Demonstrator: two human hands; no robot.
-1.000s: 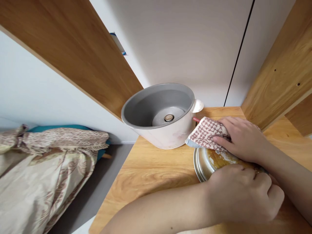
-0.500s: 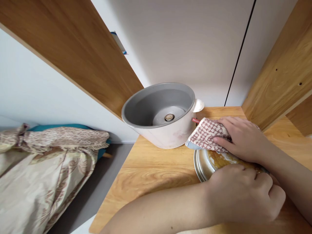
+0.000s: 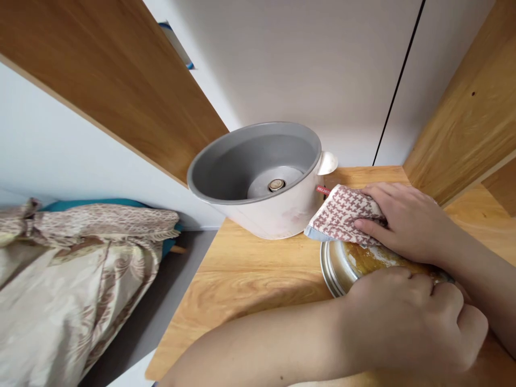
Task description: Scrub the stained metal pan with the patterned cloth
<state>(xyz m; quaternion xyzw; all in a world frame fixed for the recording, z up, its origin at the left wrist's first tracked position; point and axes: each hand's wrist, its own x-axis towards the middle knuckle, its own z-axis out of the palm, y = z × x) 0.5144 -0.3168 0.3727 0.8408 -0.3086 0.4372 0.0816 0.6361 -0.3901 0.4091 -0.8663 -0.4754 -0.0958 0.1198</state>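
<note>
A metal inner pot lies tipped over on the wooden surface, with brown stains over its bottom. My left hand is closed at its near side; the curled fingertips are hidden, and the fist covers much of the pot. My right hand presses a folded brown-and-white houndstooth cloth against the far side of the pot, its thumb lying on the fabric. A small red label sticks out from the cloth's far corner. Just left of the cloth stands a white rice cooker body, lidless, with a grey inside and a round metal button in its base.
The wooden tabletop ends at the left above a grey floor. A patterned fabric cover drapes over teal furniture there. A wooden post rises behind the cooker at left, and a wooden panel stands at right.
The view has shifted slightly, so the cooker sits a little higher and further left. My left fist has moved slightly right; the right hand and cloth stay against the pot.
</note>
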